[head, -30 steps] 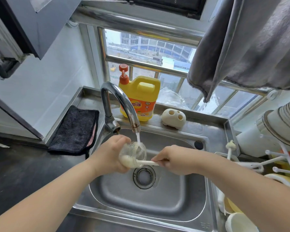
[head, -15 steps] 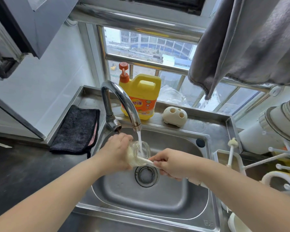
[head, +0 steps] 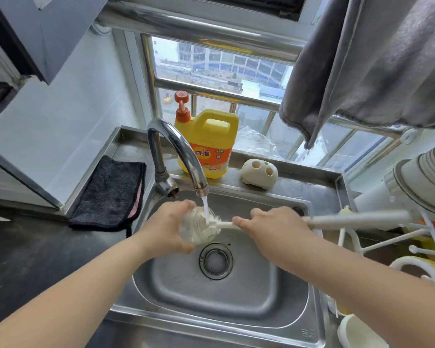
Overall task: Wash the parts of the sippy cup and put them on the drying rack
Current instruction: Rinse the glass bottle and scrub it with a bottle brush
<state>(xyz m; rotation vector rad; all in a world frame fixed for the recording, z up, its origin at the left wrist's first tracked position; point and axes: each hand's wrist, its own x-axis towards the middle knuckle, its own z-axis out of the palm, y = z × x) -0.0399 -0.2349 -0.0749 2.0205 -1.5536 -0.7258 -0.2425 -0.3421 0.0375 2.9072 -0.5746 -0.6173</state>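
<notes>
**Clear cup body scrubbed under the tap**

Clear plastic sippy cup body [head: 197, 231] lies tipped on its side in my left hand [head: 167, 228], mouth rightward, so the chrome faucet [head: 178, 154] stream rinses it over the steel sink [head: 294, 295]. My right hand [head: 270, 226] grips the white bottle brush [head: 347, 219], bristles at the cup mouth. White drying rack [head: 387, 241] waits at right.

Both forearms reach fwd, bare. Left hand [head: 165, 227] has its fingers curled round sth clear. Right hand [head: 274, 226] is knuckles-up, fist closed on a thin handle.
</notes>
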